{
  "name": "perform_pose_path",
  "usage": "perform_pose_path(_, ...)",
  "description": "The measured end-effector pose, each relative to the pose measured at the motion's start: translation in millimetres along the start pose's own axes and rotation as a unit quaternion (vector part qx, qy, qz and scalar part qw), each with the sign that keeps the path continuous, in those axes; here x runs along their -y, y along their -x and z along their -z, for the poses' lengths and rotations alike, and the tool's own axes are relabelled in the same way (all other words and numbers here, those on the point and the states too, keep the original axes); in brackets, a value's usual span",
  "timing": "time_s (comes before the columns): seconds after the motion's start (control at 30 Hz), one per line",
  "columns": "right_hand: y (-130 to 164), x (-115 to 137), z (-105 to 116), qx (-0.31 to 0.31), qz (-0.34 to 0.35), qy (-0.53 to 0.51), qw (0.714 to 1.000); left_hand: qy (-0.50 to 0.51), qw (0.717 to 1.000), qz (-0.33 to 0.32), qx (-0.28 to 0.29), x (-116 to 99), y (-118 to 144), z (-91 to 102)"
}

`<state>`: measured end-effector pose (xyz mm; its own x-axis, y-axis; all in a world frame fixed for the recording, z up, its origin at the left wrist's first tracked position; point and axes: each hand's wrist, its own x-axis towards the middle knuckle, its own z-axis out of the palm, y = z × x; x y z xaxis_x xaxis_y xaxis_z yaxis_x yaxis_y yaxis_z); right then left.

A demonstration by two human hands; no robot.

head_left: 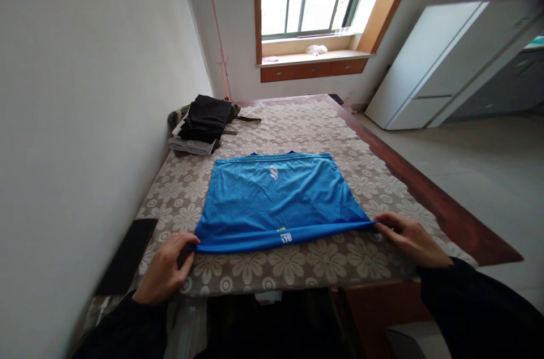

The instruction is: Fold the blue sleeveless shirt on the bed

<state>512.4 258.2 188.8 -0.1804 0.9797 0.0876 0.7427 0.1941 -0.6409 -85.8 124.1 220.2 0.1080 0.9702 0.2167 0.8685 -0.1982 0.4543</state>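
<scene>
Blue garment (pixel 278 197), thin, slightly creased, roughly trapezoidal, white-printed toward 12 and 6 o'clock, lying on a floral-textured cloth (pixel 289 268). Left hand (pixel 165 268) pinches its 8 o'clock corner; right hand (pixel 410 238) pinches its 4 o'clock corner.
</scene>
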Motion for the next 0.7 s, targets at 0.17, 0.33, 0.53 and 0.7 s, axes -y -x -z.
perform_pose_path(0.17, -3, 4, 3, 0.011, 0.0, -0.007, 1.0, 0.01, 0.999, 0.048, -0.024, 3, -3, -4.1)
perform_pose_path(0.33, 3, 2, 3, -0.003, 0.04, -0.008, 0.999, 0.027, 0.995, 0.088, -0.023, 5, -3, -7.9)
perform_pose_path(0.53, 23, -1, 5, 0.026, 0.124, 0.003, 0.992, 0.057, 0.993, 0.096, -0.042, 8, 1, -9.3)
perform_pose_path(0.7, 33, -1, 12, 0.0, 0.208, 0.036, 0.978, 0.041, 0.995, 0.039, -0.081, 9, 5, -0.4)
